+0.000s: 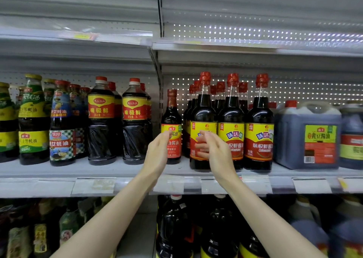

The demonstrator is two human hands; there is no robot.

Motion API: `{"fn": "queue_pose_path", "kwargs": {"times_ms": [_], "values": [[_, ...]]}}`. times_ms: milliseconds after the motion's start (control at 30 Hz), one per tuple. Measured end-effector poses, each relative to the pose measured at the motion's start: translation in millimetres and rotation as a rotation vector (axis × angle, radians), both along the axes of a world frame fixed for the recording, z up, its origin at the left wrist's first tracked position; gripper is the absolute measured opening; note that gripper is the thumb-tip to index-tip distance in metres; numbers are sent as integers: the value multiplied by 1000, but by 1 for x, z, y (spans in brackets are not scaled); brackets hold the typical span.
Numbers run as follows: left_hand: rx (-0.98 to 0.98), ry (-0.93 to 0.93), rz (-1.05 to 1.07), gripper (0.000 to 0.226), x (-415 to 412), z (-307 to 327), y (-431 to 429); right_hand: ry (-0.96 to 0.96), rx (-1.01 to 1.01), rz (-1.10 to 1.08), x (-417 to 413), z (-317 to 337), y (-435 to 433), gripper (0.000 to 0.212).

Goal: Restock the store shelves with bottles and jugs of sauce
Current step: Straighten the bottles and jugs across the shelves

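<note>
Reaching to the shelf (pixel 117 169), the left hand (pixel 158 153) lays fairly straight fingers against the small bottle (pixel 172 118), likely squaring it in its gap. The right hand (pixel 216 151) hovers loosely spread and holding nothing before the tall bottle (pixel 203 110) alongside, probably guarding that row.

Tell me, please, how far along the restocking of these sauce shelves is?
Mostly done on the middle shelf: bottles stand upright in rows and a jug sits at the right. In hand: the left hand and right hand hover open at the small bottle and a tall bottle, gripping neither. Remaining: the upper shelf shows no stock.
</note>
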State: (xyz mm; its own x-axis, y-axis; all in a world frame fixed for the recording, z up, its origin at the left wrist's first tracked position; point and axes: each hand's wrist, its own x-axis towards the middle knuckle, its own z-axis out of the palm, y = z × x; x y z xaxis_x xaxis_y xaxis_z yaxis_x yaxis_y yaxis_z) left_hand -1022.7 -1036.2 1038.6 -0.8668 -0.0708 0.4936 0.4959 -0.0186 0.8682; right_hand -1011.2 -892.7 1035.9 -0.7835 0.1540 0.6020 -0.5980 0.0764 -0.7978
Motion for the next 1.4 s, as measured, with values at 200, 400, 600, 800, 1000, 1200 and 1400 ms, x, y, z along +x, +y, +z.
{"fn": "queue_pose_path", "kwargs": {"times_ms": [200, 400, 600, 800, 1000, 1200, 1400], "values": [[-66, -12, -68, 27, 7, -4, 34, -13, 162, -122, 8, -8, 35, 37], [-69, -84, -118, 44, 9, -7, 56, -167, 137, 90, 10, -3, 42, 46], [-72, -124, -159, 41, 10, -4, 61, -253, 107, 159, 6, 3, 43, 52], [-52, -160, -179, 19, 10, -3, 63, -296, 46, 222, 3, 4, 46, 50], [-58, -171, -167, 23, 6, -1, 64, -300, 31, 207, -12, -1, 47, 49], [-70, -174, -182, 22, -2, 0, 63, -308, 38, 211, -24, -5, 45, 31], [-65, -188, -183, 22, -9, -1, 63, -292, 62, 186, -35, -8, 42, 23]]}}
